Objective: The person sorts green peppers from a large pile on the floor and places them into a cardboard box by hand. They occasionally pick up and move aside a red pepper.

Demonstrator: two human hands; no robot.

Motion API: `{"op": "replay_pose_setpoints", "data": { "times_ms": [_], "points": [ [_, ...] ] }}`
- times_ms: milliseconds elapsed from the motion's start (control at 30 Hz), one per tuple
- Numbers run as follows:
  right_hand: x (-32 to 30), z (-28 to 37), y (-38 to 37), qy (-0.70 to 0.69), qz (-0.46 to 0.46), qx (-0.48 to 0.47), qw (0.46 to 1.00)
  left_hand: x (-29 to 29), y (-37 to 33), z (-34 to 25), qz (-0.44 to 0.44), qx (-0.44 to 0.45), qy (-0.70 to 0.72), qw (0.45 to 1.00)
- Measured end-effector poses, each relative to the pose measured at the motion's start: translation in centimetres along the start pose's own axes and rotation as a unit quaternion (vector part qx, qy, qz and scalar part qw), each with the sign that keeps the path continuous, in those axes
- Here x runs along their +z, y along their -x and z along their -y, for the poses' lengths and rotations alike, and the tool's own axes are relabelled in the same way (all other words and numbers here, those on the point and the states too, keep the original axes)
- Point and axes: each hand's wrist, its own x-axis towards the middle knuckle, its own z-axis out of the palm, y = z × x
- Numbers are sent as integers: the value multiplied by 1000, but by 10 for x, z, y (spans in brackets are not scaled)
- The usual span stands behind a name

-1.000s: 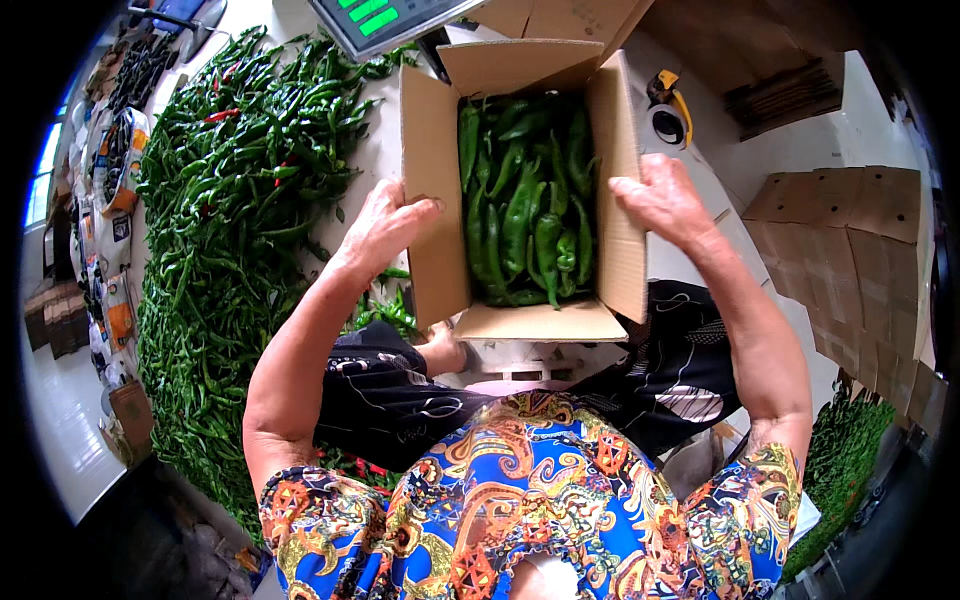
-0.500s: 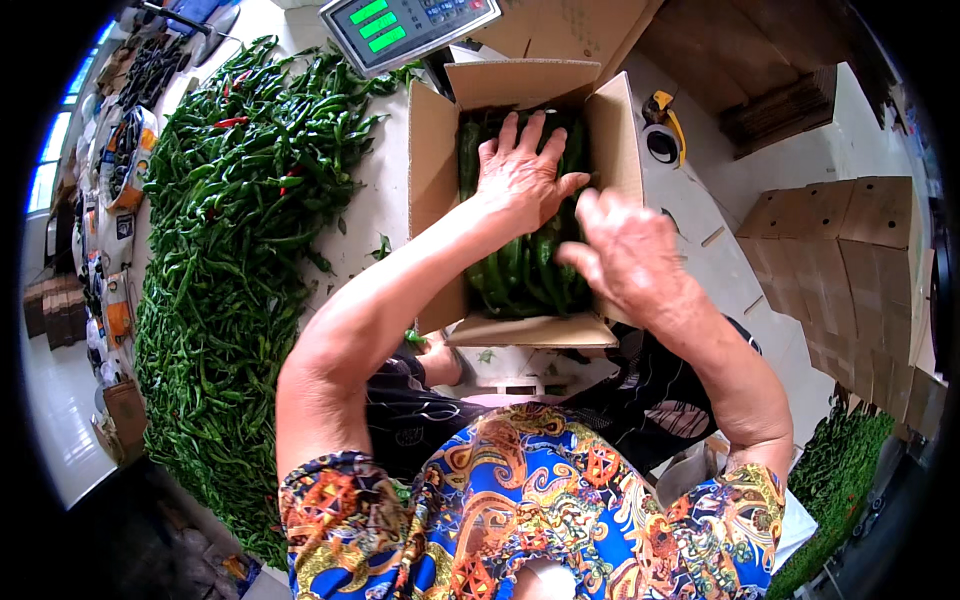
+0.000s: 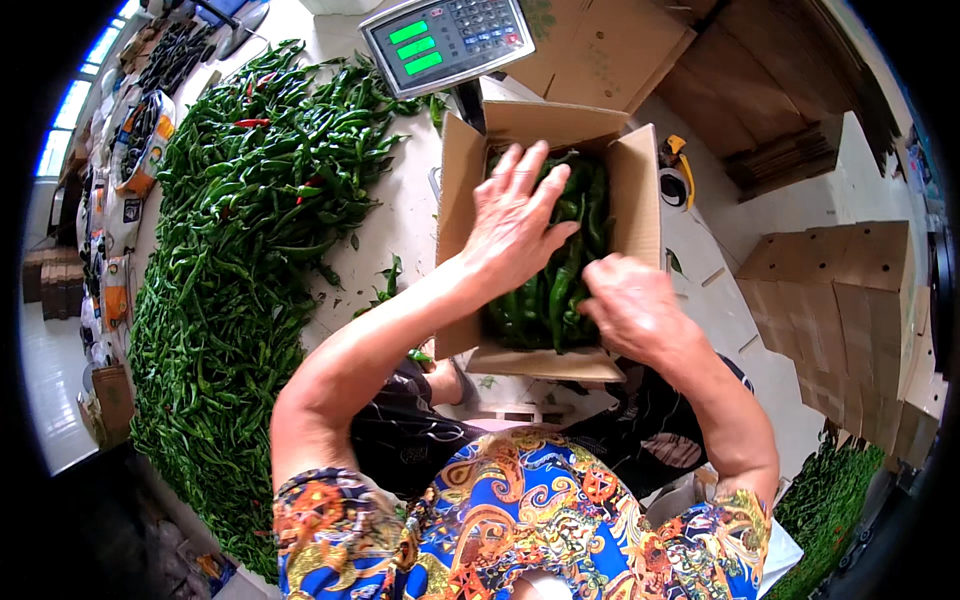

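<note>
An open cardboard box (image 3: 645,195) stands in front of me with its flaps up, packed with long green peppers (image 3: 562,285) lying lengthwise. My left hand (image 3: 517,222) rests over the peppers on the box's left side, fingers spread and holding nothing visible. At the right side of the box, my right hand (image 3: 635,308) has its fingers curled against the peppers near the wall. Whatever lies between its thumb and fingers is hidden. Peppers under my left palm are covered too.
A big heap of green peppers (image 3: 240,230) with a few red ones spreads on the left. Beyond the box is a scale display (image 3: 447,42). A yellow tape dispenser (image 3: 679,170) lies to the right, near stacked cartons (image 3: 825,290). More peppers (image 3: 830,505) lie at lower right.
My left hand has lifted and shifted toward the box's left side. My right hand has come down to the peppers at the right wall. The whole view has shifted slightly.
</note>
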Motion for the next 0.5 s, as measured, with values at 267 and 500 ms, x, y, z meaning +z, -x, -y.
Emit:
{"op": "replay_pose_setpoints", "data": {
  "times_ms": [267,500],
  "points": [
    [-35,-41,5,-233,-101,212,944,-78,69,41,48,-301,492,815],
    [-4,-62,4,-322,14,249,913,-72,75,53,110,-268,397,871]
  ]
}}
